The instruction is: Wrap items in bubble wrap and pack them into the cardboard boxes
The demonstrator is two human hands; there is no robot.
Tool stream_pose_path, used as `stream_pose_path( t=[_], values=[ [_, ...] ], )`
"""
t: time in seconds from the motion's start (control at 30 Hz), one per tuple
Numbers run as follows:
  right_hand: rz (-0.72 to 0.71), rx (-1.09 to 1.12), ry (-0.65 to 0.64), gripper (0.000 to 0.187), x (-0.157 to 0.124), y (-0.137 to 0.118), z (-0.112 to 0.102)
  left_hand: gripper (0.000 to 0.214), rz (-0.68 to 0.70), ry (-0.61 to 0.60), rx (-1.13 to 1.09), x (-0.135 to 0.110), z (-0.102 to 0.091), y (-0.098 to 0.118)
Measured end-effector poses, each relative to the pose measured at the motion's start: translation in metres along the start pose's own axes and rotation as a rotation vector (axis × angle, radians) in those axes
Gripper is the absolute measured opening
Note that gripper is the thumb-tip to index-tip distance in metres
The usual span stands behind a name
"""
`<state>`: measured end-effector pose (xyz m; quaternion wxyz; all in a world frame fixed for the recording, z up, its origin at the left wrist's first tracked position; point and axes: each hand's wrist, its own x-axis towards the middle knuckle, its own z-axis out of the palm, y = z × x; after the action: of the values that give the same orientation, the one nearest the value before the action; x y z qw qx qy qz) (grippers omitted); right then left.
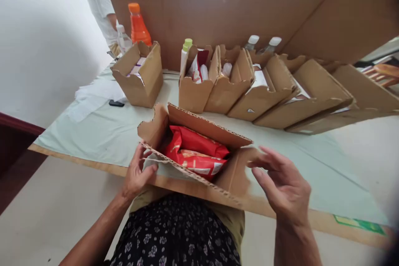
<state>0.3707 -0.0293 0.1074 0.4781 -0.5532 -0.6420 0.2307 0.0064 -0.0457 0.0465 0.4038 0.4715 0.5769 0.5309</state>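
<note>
An open cardboard box [210, 122] sits at the near edge of the table, turned slightly. Inside it lie shiny red snack bags [199, 149], one showing a food picture and a white label. My left hand [139, 174] is at the box's left near corner, thumb and fingers apart; whether the fingertips press on the cardboard I cannot tell. A thin pale strand runs from beside those fingers along the near wall. Off the box's right end, my right hand [282, 185] is open with curved, spread fingers, and nothing shows in it.
Several cardboard bins [195, 97] line the back, holding packets and bottles. Another carton [146, 87] stands to the left, near an orange bottle [139, 25]. White sheets [98, 93] and a black object [116, 103] lie at left. A person in a white sleeve [98, 4] stands behind.
</note>
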Motion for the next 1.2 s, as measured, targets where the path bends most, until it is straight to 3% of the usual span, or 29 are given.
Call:
stream_pose_path(
  t=[0.1,0.17,0.23,0.37,0.47,0.57,0.63,0.7,0.8,0.87,0.93,1.0,1.03,1.1,1.2],
  values=[
    [0.032,0.062,-0.084,0.09,-0.03,0.017,-0.008,0.035,-0.063,-0.1,0.117,-0.011,0.016,0.001],
    [0.039,0.002,-0.161,0.094,-0.043,0.02,0.003,0.025,-0.046,-0.103,0.168,-0.015,0.026,0.001],
    [0.054,-0.054,-0.176,0.084,-0.043,0.023,0.018,0.029,-0.014,-0.104,0.159,-0.012,0.039,0.001],
    [0.078,-0.01,-0.074,0.052,-0.006,0.044,0.033,0.038,0.072,-0.136,0.13,0.018,0.078,0.006],
    [0.139,-0.01,0.021,0.054,0.035,0.068,0.03,0.046,0.169,-0.178,0.195,0.058,0.11,0.01],
    [0.189,-0.05,0.12,0.061,0.056,0.084,0.033,0.061,0.234,-0.273,0.338,0.09,0.12,0.009],
    [0.226,-0.112,0.115,0.061,0.051,0.091,0.039,0.066,0.252,-0.343,0.447,0.093,0.111,0.004],
    [0.227,-0.231,0.06,0.059,0.034,0.1,0.045,0.064,0.265,-0.393,0.538,0.079,0.091,-0.006],
    [0.149,-0.393,0.061,0.065,0.005,0.119,0.051,0.053,0.31,-0.475,0.646,0.048,0.05,-0.019],
    [0.135,-0.431,0.105,0.069,-0.008,0.13,0.052,0.041,0.344,-0.555,0.649,0.041,0.018,-0.023],
    [0.159,-0.448,0.11,0.068,-0.011,0.137,0.05,0.03,0.341,-0.423,0.661,0.056,-0.016,-0.02],
    [0.178,-0.466,0.091,0.067,-0.008,0.14,0.047,0.027,0.305,-0.009,0.773,0.09,-0.047,-0.015],
    [0.182,-0.472,0.081,0.067,-0.006,0.141,0.046,0.028,0.29,0.103,0.801,0.111,-0.061,-0.013],
    [0.185,-0.475,0.075,0.066,-0.003,0.141,0.045,0.03,0.265,0.238,0.854,0.152,-0.081,-0.01],
    [0.181,-0.48,0.098,0.063,-0.002,0.141,0.045,0.034,0.215,0.276,1.015,0.198,-0.092,-0.009]
  ],
)
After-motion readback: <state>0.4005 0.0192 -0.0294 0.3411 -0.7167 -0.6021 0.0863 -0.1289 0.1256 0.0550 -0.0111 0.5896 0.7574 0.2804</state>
